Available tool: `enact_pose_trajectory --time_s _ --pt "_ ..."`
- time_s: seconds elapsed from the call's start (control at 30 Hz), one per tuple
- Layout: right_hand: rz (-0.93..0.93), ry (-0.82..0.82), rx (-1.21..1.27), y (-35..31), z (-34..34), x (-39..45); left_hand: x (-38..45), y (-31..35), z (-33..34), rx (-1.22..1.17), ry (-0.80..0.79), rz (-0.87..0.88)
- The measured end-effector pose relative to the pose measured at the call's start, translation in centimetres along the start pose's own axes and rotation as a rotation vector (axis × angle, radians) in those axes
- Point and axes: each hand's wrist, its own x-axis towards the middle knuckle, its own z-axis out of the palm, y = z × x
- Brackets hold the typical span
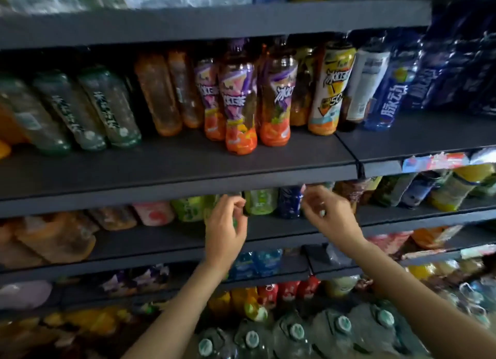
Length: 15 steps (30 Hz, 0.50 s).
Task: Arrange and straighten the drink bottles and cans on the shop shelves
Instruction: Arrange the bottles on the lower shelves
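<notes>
My left hand [225, 226] reaches to the middle shelf [281, 228], and its fingers curl round a green bottle [210, 207] that it mostly hides. My right hand [328, 215] hovers just right of it with loosely curled fingers, holding nothing, in front of a dark blue bottle [290, 201]. Between my hands stands a light green bottle [260, 201]. On the shelf above [174, 168], purple-and-orange tea bottles [240, 104] stand forward of their row.
Grey-green bottles [80, 109] fill the upper shelf's left and blue bottles [389, 96] its right. Pink and orange drinks [153, 212] sit left of my hands. Red cans [288, 291] and large water bottles [295, 332] fill the shelves below.
</notes>
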Motion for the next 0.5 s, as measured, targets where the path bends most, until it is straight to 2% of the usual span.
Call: enact_pose_trajectory --time_s 0.13,0.2,0.27,0.4,0.5 --pt "0.011 -0.42 -0.056 3.2 2.8 0.4 -3.3 -1.3 0.5 0.199 -0.099 -0.344" --pt "0.031 -0.514 -0.102 3.8 4.8 0.5 -3.7 -1.2 0.3 0.254 -0.174 -0.418" --pt "0.123 -0.458 -0.052 4.5 6.6 -0.3 -4.1 -0.8 0.4 0.29 -0.211 -0.427" --pt "0.37 -0.133 0.043 6.0 7.6 -1.8 -5.0 0.1 1.4 0.291 -0.28 -0.456" --pt "0.554 0.044 0.119 8.0 6.7 -1.3 -4.9 0.7 3.0 0.256 -0.342 -0.448"
